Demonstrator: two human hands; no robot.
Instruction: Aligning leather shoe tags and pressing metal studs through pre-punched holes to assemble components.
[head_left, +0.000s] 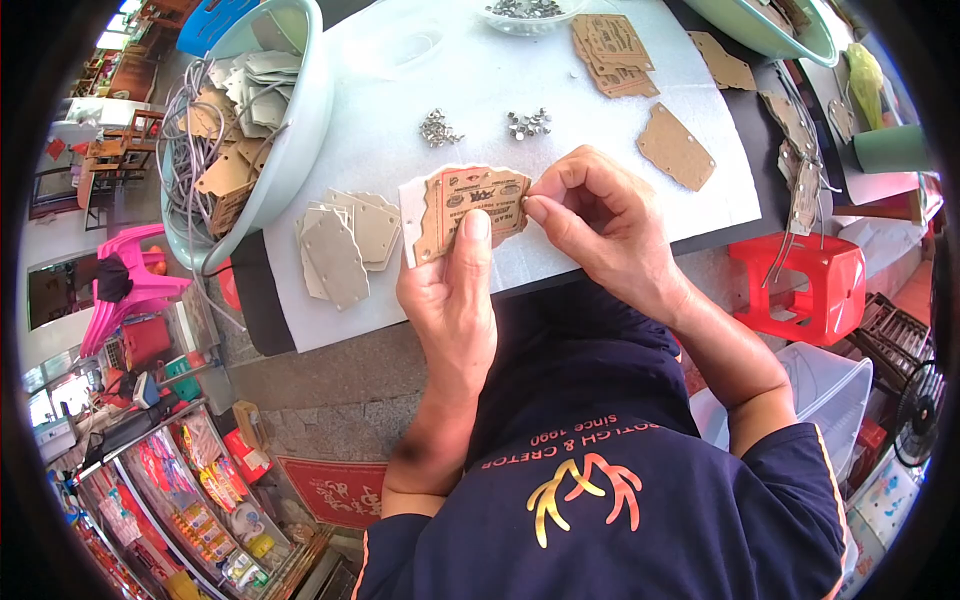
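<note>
My left hand (455, 305) holds up a brown printed cardboard tag (450, 200) with a wavy edge, thumb across its front. A white layer (409, 212) shows behind the tag. My right hand (620, 225) is closed in a pinch at the tag's right edge; what lies between thumb and finger is too small to name. Beyond the hands lie two small heaps of shiny metal studs, a left heap (438, 129) and a right heap (531, 124). A stack of grey tags (338, 265) rests left of my left hand. One brown tag (676, 148) lies alone to the right.
A pale green basin (314, 110) full of tags and grey cords stands at the left. Brown tags (612, 55) are piled at the back right, near a clear bowl (545, 22) of studs. A red stool (800, 290) stands right of the white-covered table (560, 270).
</note>
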